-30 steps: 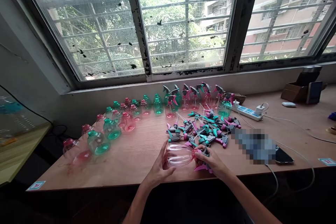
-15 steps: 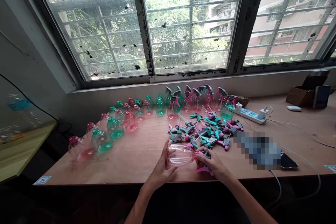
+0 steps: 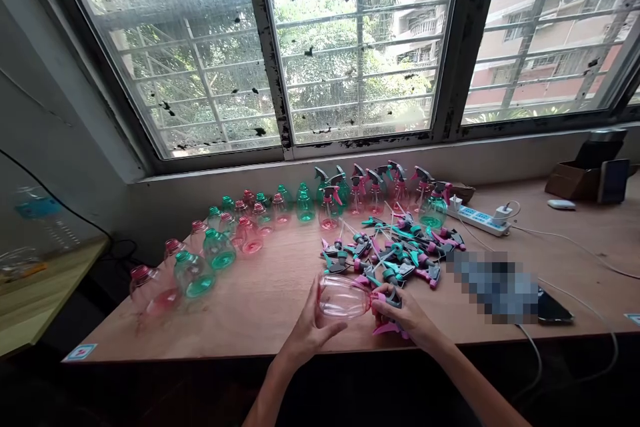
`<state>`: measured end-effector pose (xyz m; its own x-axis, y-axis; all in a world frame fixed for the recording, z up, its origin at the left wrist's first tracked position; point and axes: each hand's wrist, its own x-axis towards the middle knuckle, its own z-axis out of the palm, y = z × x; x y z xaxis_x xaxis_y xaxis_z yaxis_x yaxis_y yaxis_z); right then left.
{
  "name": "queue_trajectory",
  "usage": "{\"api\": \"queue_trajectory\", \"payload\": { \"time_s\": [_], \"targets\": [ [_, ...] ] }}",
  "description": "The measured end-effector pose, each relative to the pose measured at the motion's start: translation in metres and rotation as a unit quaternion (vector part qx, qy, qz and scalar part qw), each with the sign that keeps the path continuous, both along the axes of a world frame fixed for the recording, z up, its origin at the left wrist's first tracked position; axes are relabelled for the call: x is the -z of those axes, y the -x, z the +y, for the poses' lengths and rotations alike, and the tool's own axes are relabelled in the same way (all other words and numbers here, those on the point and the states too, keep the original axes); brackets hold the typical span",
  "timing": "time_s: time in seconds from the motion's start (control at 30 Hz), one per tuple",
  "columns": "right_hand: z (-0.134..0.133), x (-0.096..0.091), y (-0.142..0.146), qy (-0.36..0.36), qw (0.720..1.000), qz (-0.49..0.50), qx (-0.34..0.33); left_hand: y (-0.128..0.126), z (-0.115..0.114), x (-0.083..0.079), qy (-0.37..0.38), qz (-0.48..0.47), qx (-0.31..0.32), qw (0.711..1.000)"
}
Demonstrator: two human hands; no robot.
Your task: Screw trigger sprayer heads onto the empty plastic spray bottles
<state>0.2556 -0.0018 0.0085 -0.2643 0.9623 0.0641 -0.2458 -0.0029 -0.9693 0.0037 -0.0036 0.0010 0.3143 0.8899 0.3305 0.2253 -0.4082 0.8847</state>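
A clear pink bottle (image 3: pixel 344 297) lies sideways in the air near the table's front edge, its neck pointing right. My left hand (image 3: pixel 311 325) is closed round the bottle's base end. At the neck, my right hand (image 3: pixel 407 315) grips a pink and grey spray head (image 3: pixel 386 298), which meets the bottle's mouth. The pink trigger shows below my right fingers. Just behind both hands lies a pile of loose spray heads (image 3: pixel 395 257) in pink, teal and grey, some with thin tubes.
Open pink and green bottles (image 3: pixel 219 248) stand along the left and back. Bottles with spray heads (image 3: pixel 376 197) line the wall under the window. A power strip (image 3: pixel 479 219), cables, a phone (image 3: pixel 554 307) beside a blurred patch, and a brown box (image 3: pixel 570 181) occupy the right side.
My left thumb has stretched further right below the bottle. Both hands keep the bottle and spray head in nearly the same place; the view has shifted slightly.
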Motion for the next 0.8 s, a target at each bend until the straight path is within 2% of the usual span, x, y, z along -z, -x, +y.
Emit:
{"api": "queue_trajectory", "payload": {
  "time_s": [0.23, 0.37, 0.43, 0.67, 0.8],
  "targets": [
    [0.003, 0.004, -0.001, -0.001, 1.0, -0.001, 0.008, -0.002, 0.003, 0.001, -0.089, 0.101, -0.088, 0.987],
    [0.004, 0.006, -0.001, 0.003, 1.0, 0.009, 0.014, -0.012, -0.002, 0.004, -0.148, 0.172, -0.195, 0.954],
    [0.004, 0.005, -0.001, 0.005, 1.0, 0.011, 0.015, -0.016, -0.006, 0.003, -0.172, 0.202, -0.227, 0.937],
    [0.004, 0.002, -0.003, 0.011, 1.0, 0.012, 0.018, -0.012, -0.008, -0.007, -0.21, 0.258, -0.221, 0.917],
    [0.007, 0.006, -0.003, 0.021, 0.999, 0.021, 0.024, -0.01, -0.004, -0.004, -0.239, 0.266, -0.233, 0.905]
  ]
}}
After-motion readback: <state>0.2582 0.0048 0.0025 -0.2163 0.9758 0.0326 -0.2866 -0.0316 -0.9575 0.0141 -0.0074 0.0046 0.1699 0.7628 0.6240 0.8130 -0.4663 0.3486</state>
